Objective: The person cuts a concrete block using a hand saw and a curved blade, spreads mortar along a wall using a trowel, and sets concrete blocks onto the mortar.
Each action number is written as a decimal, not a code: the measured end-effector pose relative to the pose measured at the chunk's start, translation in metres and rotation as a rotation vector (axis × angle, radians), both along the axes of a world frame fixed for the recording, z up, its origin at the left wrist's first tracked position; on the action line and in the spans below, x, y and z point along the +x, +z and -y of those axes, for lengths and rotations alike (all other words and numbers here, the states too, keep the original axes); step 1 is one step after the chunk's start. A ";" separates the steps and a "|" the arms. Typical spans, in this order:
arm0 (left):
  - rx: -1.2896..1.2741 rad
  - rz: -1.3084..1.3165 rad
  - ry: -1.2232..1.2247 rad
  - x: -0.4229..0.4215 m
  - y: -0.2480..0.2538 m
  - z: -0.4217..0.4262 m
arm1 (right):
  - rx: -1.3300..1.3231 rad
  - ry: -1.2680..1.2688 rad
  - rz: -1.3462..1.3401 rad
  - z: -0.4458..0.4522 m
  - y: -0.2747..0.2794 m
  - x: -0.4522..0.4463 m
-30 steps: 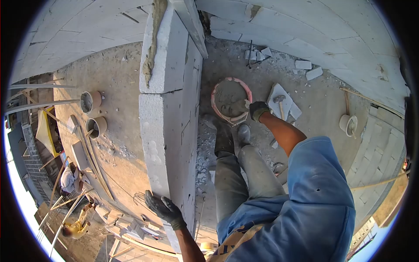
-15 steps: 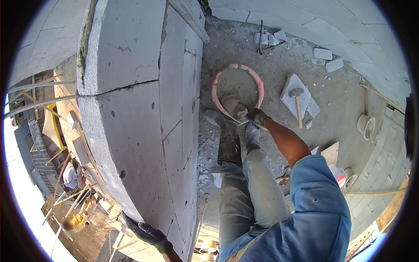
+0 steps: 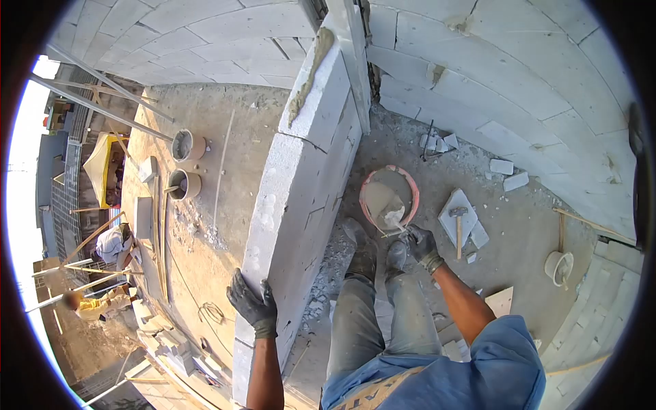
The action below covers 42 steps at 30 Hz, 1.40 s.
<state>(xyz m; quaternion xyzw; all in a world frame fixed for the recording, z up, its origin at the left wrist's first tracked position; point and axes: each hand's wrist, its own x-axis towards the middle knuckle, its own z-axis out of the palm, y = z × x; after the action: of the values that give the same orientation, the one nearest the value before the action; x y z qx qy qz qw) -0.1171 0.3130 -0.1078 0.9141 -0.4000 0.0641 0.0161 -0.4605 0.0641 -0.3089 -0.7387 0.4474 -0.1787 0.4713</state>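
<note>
My right hand (image 3: 424, 249), in a dark work glove, is closed round the handle of a trowel (image 3: 394, 217). A heap of grey mortar (image 3: 383, 199) shows at the trowel's blade, over the round reddish-rimmed tub (image 3: 414, 186) by my boots. My left hand (image 3: 254, 304), also gloved, lies on the edge of the pale block wall (image 3: 273, 205) with its fingers spread, holding nothing. A strip of mortar (image 3: 311, 72) runs along the wall's top at the far end.
A hammer (image 3: 458, 231) lies on a broken block piece (image 3: 452, 213) right of the tub. Farther right stands a white bucket (image 3: 559, 268). Beyond the wall are two buckets (image 3: 184, 185), long boards (image 3: 159, 239) and two people (image 3: 115, 244) low at the left.
My view has tilted and risen, showing the wall's top and the floor beyond. The trowel blade with mortar is now plainer to see. My left hand appears farther up the wall edge.
</note>
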 end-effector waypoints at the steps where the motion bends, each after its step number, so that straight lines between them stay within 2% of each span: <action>1: -0.005 0.009 -0.002 0.000 0.005 0.001 | -0.042 0.020 0.007 0.004 0.050 0.016; 3: -0.067 0.012 0.006 0.005 -0.001 -0.008 | 0.476 -0.103 0.221 -0.001 0.146 0.062; 6: -0.092 -0.062 0.065 0.007 0.006 -0.009 | 1.122 -0.013 0.714 -0.001 0.218 0.127; 8: -0.117 -0.058 0.061 0.009 0.009 -0.010 | 1.133 0.064 0.908 -0.001 0.234 0.181; 9: -0.119 -0.052 0.052 0.008 0.012 -0.014 | 0.928 0.072 0.894 -0.006 0.229 0.206; 10: -0.126 -0.158 0.068 0.009 0.017 -0.015 | 0.920 0.073 0.891 -0.011 0.238 0.226; 12: -0.186 -0.181 0.046 0.017 0.012 -0.025 | 1.152 -0.121 0.948 -0.016 0.251 0.260; 15: -0.250 -0.317 0.052 0.014 0.025 -0.059 | 1.312 -0.107 1.046 -0.027 0.229 0.283; 17: -0.323 -0.313 0.050 0.014 0.032 -0.081 | 1.265 -0.145 1.061 -0.040 0.234 0.284; 18: -0.326 -0.290 0.031 0.013 0.033 -0.094 | 1.322 -0.159 1.068 -0.050 0.238 0.283; 20: -0.314 -0.305 0.031 0.014 0.033 -0.113 | 1.379 -0.174 1.064 -0.070 0.240 0.281; 26: -0.273 -0.326 0.014 0.014 0.031 -0.137 | 1.321 -0.259 1.043 -0.127 0.257 0.288; 30: -0.287 -0.348 -0.010 0.015 0.026 -0.137 | 1.497 -0.256 1.120 -0.154 0.249 0.284; 35: -0.222 -0.346 -0.040 0.013 0.023 -0.147 | 1.520 -0.199 1.073 -0.182 0.243 0.278; 42: -0.261 -0.318 -0.035 0.019 0.028 -0.144 | 1.600 -0.134 1.085 -0.215 0.233 0.262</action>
<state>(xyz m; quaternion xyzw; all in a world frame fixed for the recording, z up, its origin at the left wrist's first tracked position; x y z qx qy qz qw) -0.0982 0.4569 -0.0802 0.8957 -0.3968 -0.0301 0.1985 -0.1986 0.2792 -0.0756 0.0106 0.1996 -0.1643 0.9660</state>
